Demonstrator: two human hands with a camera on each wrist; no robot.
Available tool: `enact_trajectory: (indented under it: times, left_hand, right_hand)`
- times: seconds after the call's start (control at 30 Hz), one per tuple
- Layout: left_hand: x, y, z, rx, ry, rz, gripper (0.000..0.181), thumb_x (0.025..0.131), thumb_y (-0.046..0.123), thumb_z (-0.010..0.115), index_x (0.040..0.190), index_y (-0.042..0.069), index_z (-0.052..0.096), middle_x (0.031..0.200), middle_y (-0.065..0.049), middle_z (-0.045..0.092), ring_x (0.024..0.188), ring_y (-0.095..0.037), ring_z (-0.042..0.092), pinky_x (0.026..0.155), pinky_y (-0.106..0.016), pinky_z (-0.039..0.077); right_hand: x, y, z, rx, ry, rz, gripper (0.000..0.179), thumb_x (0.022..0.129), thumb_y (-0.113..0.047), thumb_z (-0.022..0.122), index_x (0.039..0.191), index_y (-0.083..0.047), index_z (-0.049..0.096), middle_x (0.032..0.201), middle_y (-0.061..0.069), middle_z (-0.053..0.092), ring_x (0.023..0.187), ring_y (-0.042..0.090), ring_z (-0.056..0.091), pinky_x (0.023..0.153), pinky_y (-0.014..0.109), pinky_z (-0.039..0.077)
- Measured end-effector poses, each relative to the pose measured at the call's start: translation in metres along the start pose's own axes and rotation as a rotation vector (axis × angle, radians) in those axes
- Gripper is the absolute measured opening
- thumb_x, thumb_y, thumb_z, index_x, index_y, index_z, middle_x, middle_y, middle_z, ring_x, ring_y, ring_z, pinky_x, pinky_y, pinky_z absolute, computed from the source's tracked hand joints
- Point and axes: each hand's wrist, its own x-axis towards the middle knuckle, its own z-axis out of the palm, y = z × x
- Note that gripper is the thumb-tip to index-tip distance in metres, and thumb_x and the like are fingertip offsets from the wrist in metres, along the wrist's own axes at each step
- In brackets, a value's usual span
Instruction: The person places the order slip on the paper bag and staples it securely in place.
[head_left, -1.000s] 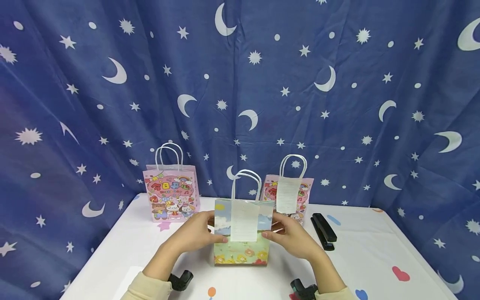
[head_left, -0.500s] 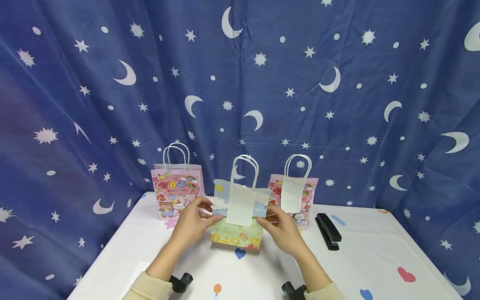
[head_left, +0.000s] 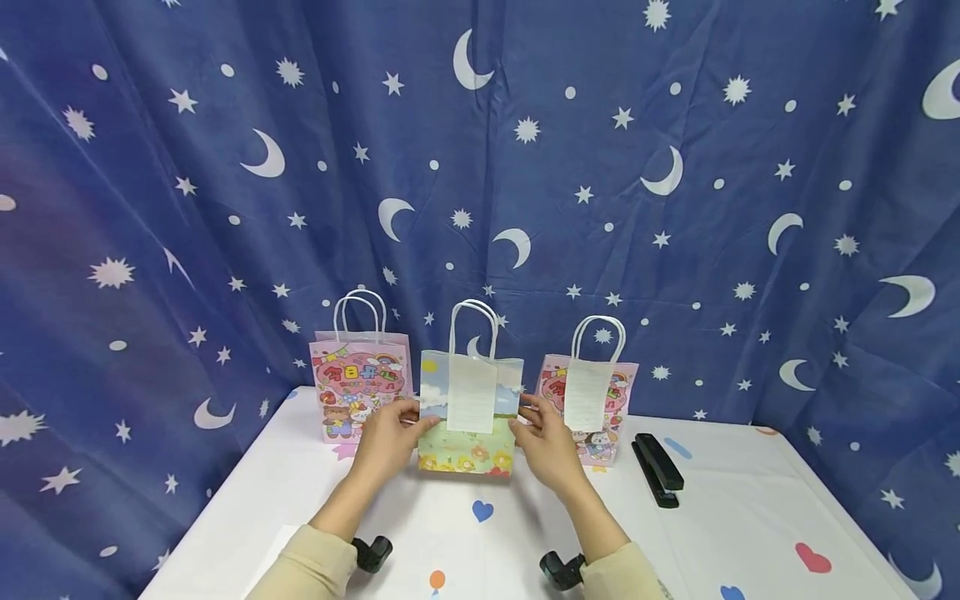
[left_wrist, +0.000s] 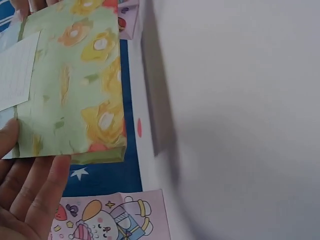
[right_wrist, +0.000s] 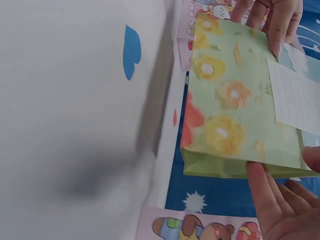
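Observation:
Both hands hold a small paper gift bag (head_left: 438, 446) with a flowered green lower half, a sky-blue upper half and white rope handles. A lined paper slip (head_left: 471, 396) hangs on its front. At the bag's left side my left hand (head_left: 387, 442) grips with the thumb in front and the fingers around the side. My right hand (head_left: 551, 448) grips the right side the same way. The bag is upright, and in the wrist views its bottom edge is off the white cloth, which carries a shadow. Its back is hidden.
A pink cartoon gift bag (head_left: 360, 375) stands behind to the left. Another pink bag (head_left: 551, 379), with a lined slip on it, stands behind to the right. A black stapler (head_left: 657, 468) lies right of it on the tablecloth (head_left: 720, 517). A starry curtain (head_left: 480, 167) hangs behind.
Both hands have lifted the flowered bag off the table and carried it away from me, up to between the two pink bags. The head view has shifted slightly.

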Motion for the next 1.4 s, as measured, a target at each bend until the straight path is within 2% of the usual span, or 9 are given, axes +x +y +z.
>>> enact_trajectory:
  times: [0.13, 0.27, 0.4, 0.57, 0.67, 0.87, 1.17, 1.4]
  left_hand:
    - [0.006, -0.003, 0.007, 0.018, 0.028, 0.006, 0.019, 0.089, 0.023, 0.082, 0.098, 0.007, 0.076, 0.088, -0.005, 0.077, 0.081, -0.014, 0.072, 0.075, -0.034, 0.056]
    - [0.011, -0.002, 0.016, 0.027, 0.023, -0.005, 0.020, 0.094, 0.022, 0.077, 0.104, 0.006, 0.076, 0.096, -0.009, 0.078, 0.089, -0.022, 0.075, 0.081, -0.041, 0.058]
    - [0.015, -0.002, 0.024, 0.043, 0.011, -0.019, 0.022, 0.098, 0.021, 0.072, 0.111, 0.003, 0.073, 0.105, -0.014, 0.078, 0.096, -0.028, 0.075, 0.088, -0.048, 0.057]
    - [0.017, -0.004, 0.032, 0.039, -0.021, -0.057, 0.033, 0.098, 0.021, 0.071, 0.122, -0.001, 0.067, 0.115, -0.019, 0.075, 0.103, -0.032, 0.073, 0.091, -0.051, 0.057]
    - [0.017, -0.006, 0.034, 0.037, -0.030, -0.074, 0.038, 0.098, 0.022, 0.070, 0.127, -0.002, 0.064, 0.119, -0.021, 0.073, 0.106, -0.034, 0.072, 0.092, -0.053, 0.056]
    - [0.018, -0.008, 0.035, 0.021, -0.061, -0.109, 0.051, 0.100, 0.025, 0.069, 0.141, -0.003, 0.055, 0.130, -0.024, 0.068, 0.113, -0.039, 0.068, 0.097, -0.055, 0.055]
    - [0.017, -0.010, 0.037, 0.064, -0.096, -0.086, 0.060, 0.100, 0.026, 0.067, 0.146, -0.007, 0.047, 0.135, -0.030, 0.063, 0.119, -0.045, 0.065, 0.101, -0.060, 0.052]
    - [0.013, -0.009, 0.030, 0.067, -0.140, -0.081, 0.066, 0.100, 0.027, 0.067, 0.150, -0.007, 0.040, 0.140, -0.032, 0.059, 0.124, -0.047, 0.063, 0.104, -0.060, 0.051]
  right_hand:
    - [0.001, 0.002, 0.007, 0.002, -0.020, 0.006, 0.052, 0.103, -0.010, 0.060, 0.151, 0.004, 0.043, 0.152, 0.029, 0.051, 0.121, 0.037, 0.068, 0.101, 0.045, 0.058]
    - [0.002, 0.005, 0.013, 0.044, -0.051, 0.010, 0.060, 0.103, -0.006, 0.057, 0.157, 0.002, 0.033, 0.158, 0.028, 0.043, 0.124, 0.040, 0.066, 0.104, 0.050, 0.055]
    - [0.007, 0.010, 0.020, 0.094, -0.064, 0.031, 0.064, 0.102, -0.001, 0.054, 0.161, -0.005, 0.029, 0.151, 0.026, 0.050, 0.123, 0.041, 0.065, 0.100, 0.052, 0.057]
    - [0.012, 0.015, 0.025, 0.072, -0.049, 0.067, 0.073, 0.101, -0.003, 0.056, 0.165, -0.012, 0.023, 0.151, 0.025, 0.051, 0.120, 0.039, 0.067, 0.100, 0.054, 0.057]
    - [0.014, 0.014, 0.028, 0.052, -0.032, 0.075, 0.076, 0.099, -0.003, 0.058, 0.165, -0.010, 0.022, 0.157, 0.025, 0.044, 0.117, 0.038, 0.069, 0.098, 0.051, 0.058]
    - [0.018, 0.013, 0.031, 0.056, -0.018, 0.076, 0.079, 0.096, -0.001, 0.059, 0.165, -0.008, 0.021, 0.160, 0.026, 0.040, 0.115, 0.039, 0.069, 0.097, 0.049, 0.058]
    - [0.022, 0.017, 0.032, 0.022, -0.006, 0.088, 0.081, 0.096, -0.002, 0.059, 0.165, -0.009, 0.019, 0.163, 0.024, 0.038, 0.113, 0.037, 0.069, 0.098, 0.050, 0.058]
    - [0.019, 0.013, 0.031, -0.019, -0.018, 0.114, 0.080, 0.098, -0.008, 0.059, 0.166, -0.011, 0.017, 0.160, 0.025, 0.041, 0.123, 0.040, 0.066, 0.099, 0.052, 0.057]
